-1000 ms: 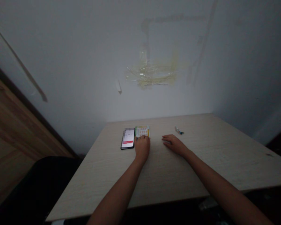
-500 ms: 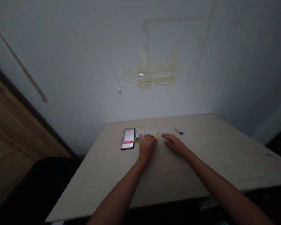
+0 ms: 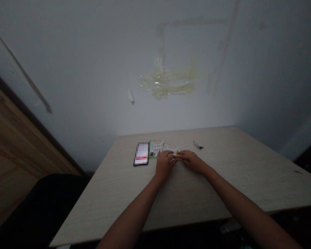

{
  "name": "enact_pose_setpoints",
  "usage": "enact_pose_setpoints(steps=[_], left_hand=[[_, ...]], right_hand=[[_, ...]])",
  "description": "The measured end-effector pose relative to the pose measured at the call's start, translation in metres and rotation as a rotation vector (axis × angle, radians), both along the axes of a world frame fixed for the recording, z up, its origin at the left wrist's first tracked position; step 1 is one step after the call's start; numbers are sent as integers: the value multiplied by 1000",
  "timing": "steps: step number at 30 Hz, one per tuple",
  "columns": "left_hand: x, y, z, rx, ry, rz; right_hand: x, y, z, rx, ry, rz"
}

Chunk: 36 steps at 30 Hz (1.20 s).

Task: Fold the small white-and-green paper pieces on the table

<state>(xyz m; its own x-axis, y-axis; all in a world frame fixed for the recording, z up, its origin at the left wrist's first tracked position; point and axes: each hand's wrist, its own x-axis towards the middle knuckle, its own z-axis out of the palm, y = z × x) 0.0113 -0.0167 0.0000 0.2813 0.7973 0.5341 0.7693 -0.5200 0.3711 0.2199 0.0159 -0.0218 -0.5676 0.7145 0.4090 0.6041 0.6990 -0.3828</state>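
Observation:
Two small flat printed packets lie on the table, side by side. The left packet is pale with a green-yellow border. My left hand is at the near edge of the right packet, fingers bent and closed on it. From the other side, my right hand reaches in with its fingertips together at that packet's right corner. The two hands' fingertips nearly meet there, and they hide the packet's near edge. Left of the packets lies a phone with its screen lit and partly blurred out.
A small crumpled wrapper or tube rests beyond my right hand. The pale wooden table meets a wall bearing peeling clear tape. Something dark stands left of the table.
My right hand has moved left to the packet's corner. The right packet has shifted slightly right and turned, and my left hand has moved a little right with it.

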Motion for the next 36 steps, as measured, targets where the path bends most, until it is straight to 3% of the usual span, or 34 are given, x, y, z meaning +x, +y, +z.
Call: enact_pose_setpoints(steps=[11,19,36], left_hand=[[-3,3,-3,-53,63,106],[-3,1,-6,-129,120,44],[-15,-1,-3,-204,191,-121]], right_hand=[[10,0,4,-22,113,-216],[5,-5,1,-23,75,-69],[18,-3,6,-157,82,-7]])
